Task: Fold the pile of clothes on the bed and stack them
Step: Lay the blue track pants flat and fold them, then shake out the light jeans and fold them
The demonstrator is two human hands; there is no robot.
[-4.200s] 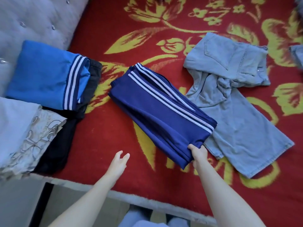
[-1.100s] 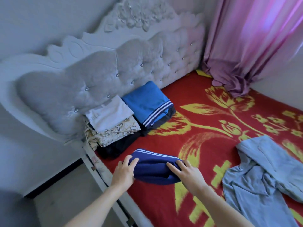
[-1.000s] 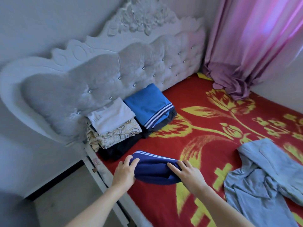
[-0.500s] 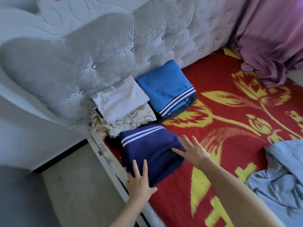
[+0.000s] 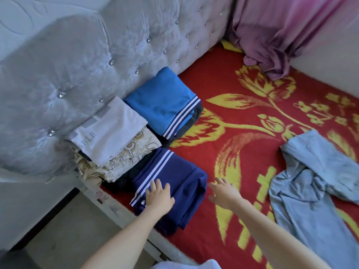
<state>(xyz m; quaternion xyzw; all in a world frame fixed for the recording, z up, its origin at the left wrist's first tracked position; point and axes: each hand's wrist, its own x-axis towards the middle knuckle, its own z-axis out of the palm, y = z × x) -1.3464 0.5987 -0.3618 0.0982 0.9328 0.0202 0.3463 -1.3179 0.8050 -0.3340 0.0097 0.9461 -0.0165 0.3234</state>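
Closest to us, our left hand (image 5: 160, 198) lies flat on the dark blue folded pants (image 5: 180, 175), which sit near the edge of the bed (image 5: 213, 146). Its fingers (image 5: 158, 184) are straight and spread. They press down and hold nothing. Our right hand (image 5: 223, 193) is just beside the pants, over the red cover, with its fingers open and holding nothing. It is blurry, so we cannot tell if it touches the cloth.

We think the pants are soft, light and a bit slippery. The folds may slide open if we tug one corner. It is best to slip both hands under the two short ends and lift the whole thing flat.

A bit farther, on the right, the pale blue jeans (image 5: 303, 200) lie crumpled and not folded. They look thicker and heavier, so we should take them by the waist.

Farther back on the left sit the folded piles. A white shirt (image 5: 110, 129) rests on a patterned cloth (image 5: 136, 152), and a bright blue top (image 5: 161, 101) rests on a dark cloth (image 5: 194, 119). Behind them stands the grey headboard (image 5: 77, 65), and a pink curtain (image 5: 281, 35) hangs farthest away.
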